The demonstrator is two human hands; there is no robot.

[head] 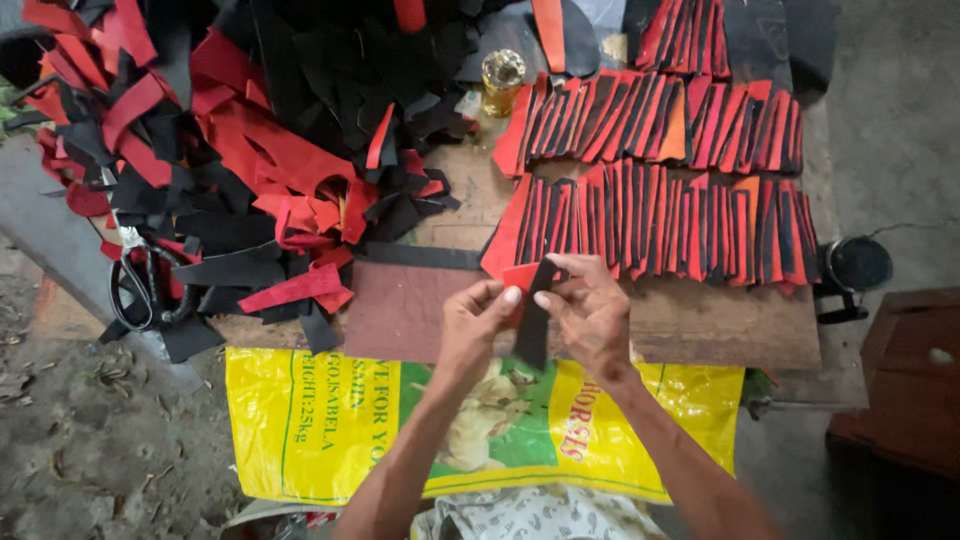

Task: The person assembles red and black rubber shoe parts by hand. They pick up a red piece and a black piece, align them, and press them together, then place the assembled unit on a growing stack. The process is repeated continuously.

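Both hands, left hand and right hand, pinch a black strip with closed fingers. Two rows lie finished; scrap heap remains far left.

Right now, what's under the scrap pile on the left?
Scissors poke out at the scrap pile's lower left edge, blades buried. Wooden board shows beside it. Anything deeper is covered.

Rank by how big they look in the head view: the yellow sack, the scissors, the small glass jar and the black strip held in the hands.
1. yellow sack, by far the largest.
2. scissors.
3. black strip, pinched by both hands; it looks close to the scissors in length, so that order is unsure.
4. glass jar, smallest.
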